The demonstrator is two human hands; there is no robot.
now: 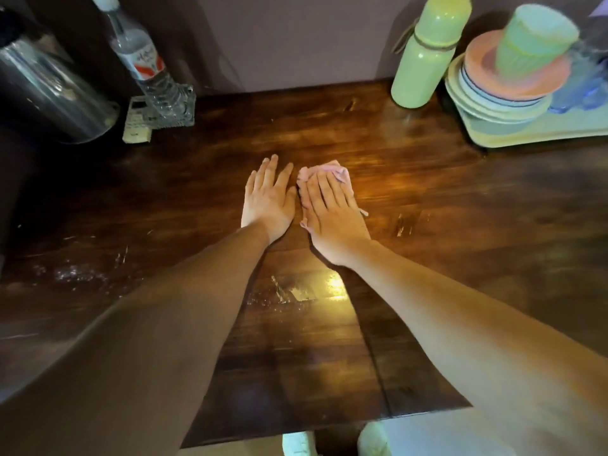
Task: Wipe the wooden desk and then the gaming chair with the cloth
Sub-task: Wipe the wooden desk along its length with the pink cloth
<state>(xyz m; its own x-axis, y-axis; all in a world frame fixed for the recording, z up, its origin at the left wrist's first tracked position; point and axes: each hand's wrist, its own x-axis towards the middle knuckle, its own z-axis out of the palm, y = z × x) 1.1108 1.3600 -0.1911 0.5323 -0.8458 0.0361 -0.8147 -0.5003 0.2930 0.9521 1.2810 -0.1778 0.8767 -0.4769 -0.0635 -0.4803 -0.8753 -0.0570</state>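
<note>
A dark wooden worktop fills the frame, lamp glare on its varnish at lower centre, where pale streaks lie unwiped. A steel vessel stands at upper left. At upper right, a pale tray bears stacked plates topped by a green cup. A green flask stands just beside the tray, and a clear bottle rises from a glass dish at upper left.

At mid-frame the person's left hand lies flat on the wood, its grip apart, fingers straight, holding nothing. Just beside it the right hand presses the pink cloth to the worktop, grip likewise spread, fingers straight over the bunched fabric rather than curled round it.

The gaming chair is out of view; the desk stage looks unfinished.

A wide sweep toward the back could topple the tall, narrow bottle or nudge the flask. The small cloth, held only by pressure, could slide out from under the palm.

The bottle's white label shows red marks and dark script, too blurred to read.
</note>
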